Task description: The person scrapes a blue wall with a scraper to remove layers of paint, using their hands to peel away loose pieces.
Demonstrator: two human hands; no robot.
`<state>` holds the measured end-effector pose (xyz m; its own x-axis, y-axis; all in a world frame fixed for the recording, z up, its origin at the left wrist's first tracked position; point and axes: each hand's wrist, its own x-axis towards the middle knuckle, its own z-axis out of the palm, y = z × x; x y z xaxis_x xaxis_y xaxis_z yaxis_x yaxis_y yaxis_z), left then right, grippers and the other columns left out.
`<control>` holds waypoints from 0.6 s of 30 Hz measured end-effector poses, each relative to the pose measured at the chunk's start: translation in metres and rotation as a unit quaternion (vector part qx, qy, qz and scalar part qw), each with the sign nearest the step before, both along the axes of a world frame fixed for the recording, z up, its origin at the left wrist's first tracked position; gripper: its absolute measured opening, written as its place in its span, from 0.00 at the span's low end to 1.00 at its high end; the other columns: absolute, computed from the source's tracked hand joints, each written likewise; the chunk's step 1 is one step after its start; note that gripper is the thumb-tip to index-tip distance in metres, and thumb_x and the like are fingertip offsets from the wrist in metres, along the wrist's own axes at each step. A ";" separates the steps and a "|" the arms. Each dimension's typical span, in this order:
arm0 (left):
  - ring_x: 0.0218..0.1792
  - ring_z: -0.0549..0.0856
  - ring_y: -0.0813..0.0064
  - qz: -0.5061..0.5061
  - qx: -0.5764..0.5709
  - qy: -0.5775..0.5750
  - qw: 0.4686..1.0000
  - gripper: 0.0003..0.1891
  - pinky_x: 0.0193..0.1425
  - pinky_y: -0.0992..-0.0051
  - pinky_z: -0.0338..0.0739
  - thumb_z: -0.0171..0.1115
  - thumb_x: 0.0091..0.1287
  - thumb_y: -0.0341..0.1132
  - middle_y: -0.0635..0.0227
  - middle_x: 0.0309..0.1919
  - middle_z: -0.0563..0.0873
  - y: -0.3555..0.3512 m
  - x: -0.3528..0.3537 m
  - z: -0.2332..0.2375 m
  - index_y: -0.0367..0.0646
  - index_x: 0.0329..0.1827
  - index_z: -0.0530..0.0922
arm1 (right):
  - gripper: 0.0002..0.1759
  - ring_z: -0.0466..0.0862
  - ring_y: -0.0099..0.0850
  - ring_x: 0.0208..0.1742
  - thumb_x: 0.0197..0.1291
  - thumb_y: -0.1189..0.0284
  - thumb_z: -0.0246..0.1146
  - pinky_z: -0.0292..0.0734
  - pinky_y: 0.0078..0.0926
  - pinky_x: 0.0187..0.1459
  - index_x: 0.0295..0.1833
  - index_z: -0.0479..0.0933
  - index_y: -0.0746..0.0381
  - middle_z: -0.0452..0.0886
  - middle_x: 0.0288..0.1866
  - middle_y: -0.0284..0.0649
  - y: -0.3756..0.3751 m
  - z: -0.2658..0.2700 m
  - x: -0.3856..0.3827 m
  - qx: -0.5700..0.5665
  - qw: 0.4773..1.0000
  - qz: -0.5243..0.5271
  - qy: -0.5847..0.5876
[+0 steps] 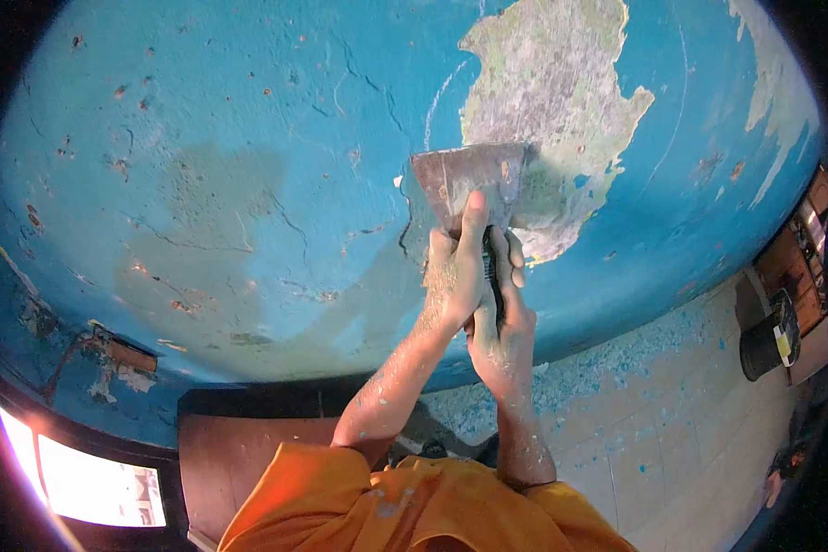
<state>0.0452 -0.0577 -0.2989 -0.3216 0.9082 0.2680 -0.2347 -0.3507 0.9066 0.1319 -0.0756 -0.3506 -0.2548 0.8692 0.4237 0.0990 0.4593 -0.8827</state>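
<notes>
Both my hands hold one wide scraper [467, 175] against a blue painted wall [322, 120]. My left hand [458, 262] is closed at the base of the blade, its thumb stretched up onto the metal. Wrapped round the black handle is my right hand [508, 299], a little lower and to the right. The blade's top edge lies at the left lower border of a bare, pale grey patch [552, 92] where the paint is gone. Dust and paint flecks cover my hands and forearms.
Blue paint chips [580, 405] litter the tiled floor [662, 460]. A black bucket [761, 348] stands at the right, near wooden furniture [791, 267]. At lower left are a brown panel [239, 460] and a bright opening [101, 478]. Another bare patch [777, 83] shows at upper right.
</notes>
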 end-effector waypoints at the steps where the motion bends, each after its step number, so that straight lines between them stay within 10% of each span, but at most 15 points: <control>1: 0.19 0.79 0.78 0.022 0.021 0.011 0.999 0.29 0.22 0.78 0.73 0.45 0.73 0.56 0.67 0.17 0.78 0.001 0.000 0.010 0.34 0.36 0.79 | 0.28 0.81 0.39 0.42 0.67 0.68 0.51 0.78 0.31 0.36 0.72 0.59 0.61 0.78 0.51 0.56 -0.001 0.013 -0.002 0.009 1.000 -0.006 0.011; 2: 0.19 0.79 0.78 0.044 0.034 0.021 0.998 0.29 0.22 0.78 0.73 0.45 0.73 0.56 0.67 0.18 0.79 0.001 0.001 0.020 0.34 0.36 0.79 | 0.28 0.80 0.23 0.39 0.68 0.66 0.50 0.77 0.27 0.33 0.72 0.59 0.62 0.79 0.50 0.52 -0.002 0.025 -0.004 0.012 1.000 -0.012 0.019; 8: 0.23 0.80 0.79 0.078 0.052 0.058 0.994 0.29 0.25 0.77 0.74 0.43 0.73 0.55 0.66 0.19 0.80 0.004 0.006 0.022 0.34 0.39 0.80 | 0.29 0.80 0.24 0.43 0.67 0.68 0.51 0.76 0.21 0.33 0.73 0.59 0.59 0.71 0.66 0.48 0.008 0.033 -0.003 0.168 0.985 -0.034 0.033; 10: 0.23 0.80 0.78 0.064 0.060 0.057 0.995 0.29 0.25 0.77 0.74 0.43 0.73 0.54 0.66 0.19 0.80 0.007 0.006 0.010 0.34 0.39 0.80 | 0.28 0.82 0.50 0.49 0.69 0.64 0.49 0.79 0.33 0.42 0.73 0.57 0.58 0.71 0.62 0.57 -0.001 0.024 0.003 0.007 0.998 0.003 0.060; 12: 0.23 0.80 0.78 0.039 0.065 0.045 0.996 0.28 0.25 0.77 0.74 0.43 0.73 0.54 0.66 0.18 0.80 0.008 0.003 0.039 0.34 0.39 0.80 | 0.28 0.81 0.49 0.52 0.69 0.66 0.47 0.79 0.33 0.42 0.73 0.57 0.58 0.69 0.65 0.54 0.006 0.048 -0.001 0.052 0.998 -0.014 0.038; 14: 0.23 0.80 0.78 0.014 0.073 0.035 0.997 0.28 0.25 0.76 0.74 0.43 0.73 0.53 0.66 0.18 0.80 0.012 0.002 0.052 0.34 0.39 0.80 | 0.28 0.78 0.24 0.37 0.68 0.67 0.50 0.75 0.22 0.29 0.72 0.61 0.60 0.70 0.68 0.43 0.015 0.065 -0.004 0.132 0.989 -0.013 0.072; 18: 0.22 0.80 0.76 0.091 0.117 0.022 0.989 0.26 0.26 0.74 0.74 0.47 0.72 0.53 0.67 0.23 0.81 0.023 0.009 0.013 0.35 0.41 0.80 | 0.27 0.79 0.24 0.42 0.68 0.68 0.49 0.75 0.20 0.29 0.72 0.61 0.60 0.73 0.66 0.43 0.009 0.029 0.002 0.133 0.989 -0.036 0.053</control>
